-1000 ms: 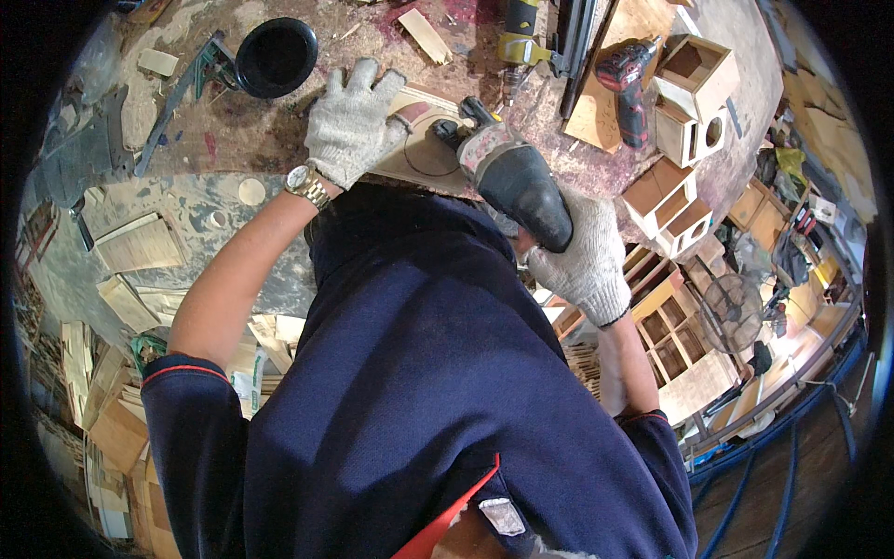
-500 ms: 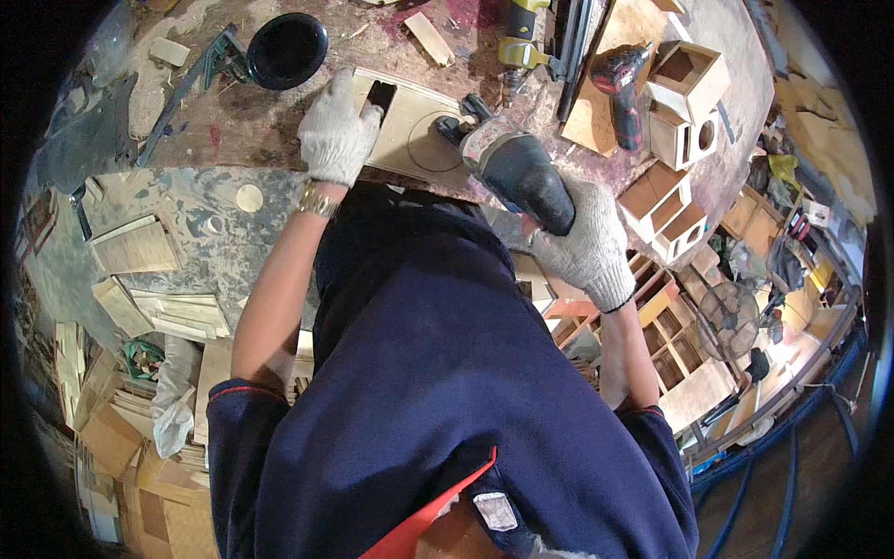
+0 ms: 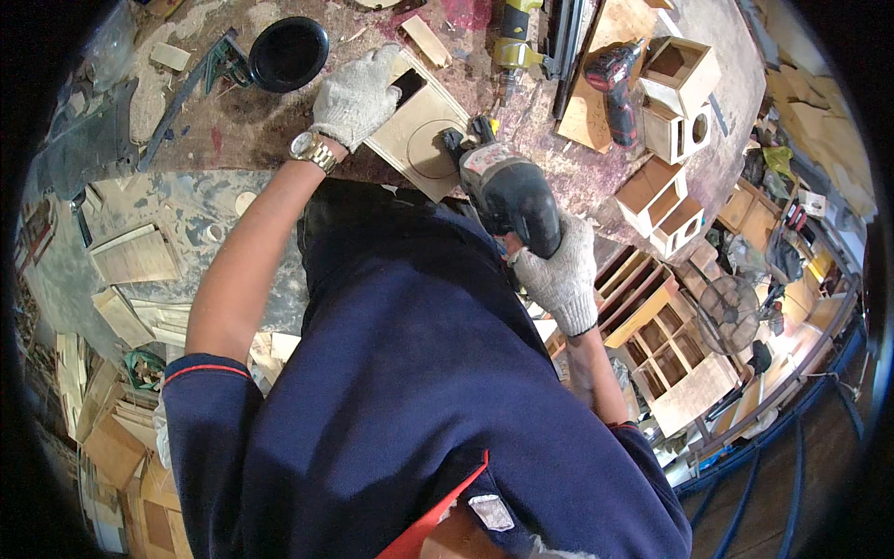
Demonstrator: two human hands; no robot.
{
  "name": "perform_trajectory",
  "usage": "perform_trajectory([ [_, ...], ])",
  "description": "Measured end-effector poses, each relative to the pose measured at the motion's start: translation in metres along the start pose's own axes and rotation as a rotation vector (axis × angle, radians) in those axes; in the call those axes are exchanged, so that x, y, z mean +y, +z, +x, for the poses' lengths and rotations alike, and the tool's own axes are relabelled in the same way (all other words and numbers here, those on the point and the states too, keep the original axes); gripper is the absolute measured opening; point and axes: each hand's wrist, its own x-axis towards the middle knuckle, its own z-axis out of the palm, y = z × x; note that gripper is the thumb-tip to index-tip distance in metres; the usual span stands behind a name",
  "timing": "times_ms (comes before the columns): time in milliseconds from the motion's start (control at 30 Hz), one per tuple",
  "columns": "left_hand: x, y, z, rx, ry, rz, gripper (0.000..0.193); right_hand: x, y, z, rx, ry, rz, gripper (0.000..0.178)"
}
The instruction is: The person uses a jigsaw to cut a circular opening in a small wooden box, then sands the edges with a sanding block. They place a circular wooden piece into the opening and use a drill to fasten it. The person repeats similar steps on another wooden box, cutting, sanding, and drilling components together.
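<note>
My left hand (image 3: 356, 101), in a white knit glove, grips the left end of a thin wooden board (image 3: 402, 130) on the bench. That board has a rectangular cutout near my fingers and a circle drawn on its face. My right hand (image 3: 564, 270), also gloved, is closed around the rear of a dark jigsaw (image 3: 512, 191). The front of the jigsaw is at the board's right edge, beside the drawn circle. Whether its blade touches the wood is hidden from this angle.
A black round dish (image 3: 288, 54) lies beyond my left hand. A green-and-black drill (image 3: 518, 47) and a red-and-black cordless driver (image 3: 613, 88) lie to the far right. Small wooden boxes (image 3: 680, 74) stand at the right, and cut panels (image 3: 135, 256) lie at the left.
The board has turned clockwise, its near corner now pointing toward me. My left hand has moved right and away with it. My right hand and the jigsaw have shifted slightly left and nearer.
</note>
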Motion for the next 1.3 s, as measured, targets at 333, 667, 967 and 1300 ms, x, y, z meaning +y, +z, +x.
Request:
perform_trajectory([
  [333, 0.003, -0.004, 0.001, -0.033, -0.012, 0.018, 0.058, 0.001, -0.001, 0.005, -0.018, 0.002, 0.042, 0.033],
  [667, 0.0, -0.003, 0.001, -0.03, 0.007, 0.0, 0.06, 0.007, 0.0, 0.009, 0.03, -0.098, -0.038, 0.035],
  [967, -0.002, 0.0, 0.001, 0.002, 0.029, 0.004, 0.061, 0.002, -0.006, 0.016, -0.041, -0.096, -0.048, 0.036],
  [1300, 0.002, -0.003, 0.0, -0.01, -0.004, 0.009, 0.059, 0.003, -0.01, 0.017, -0.085, -0.1, -0.036, 0.038],
])
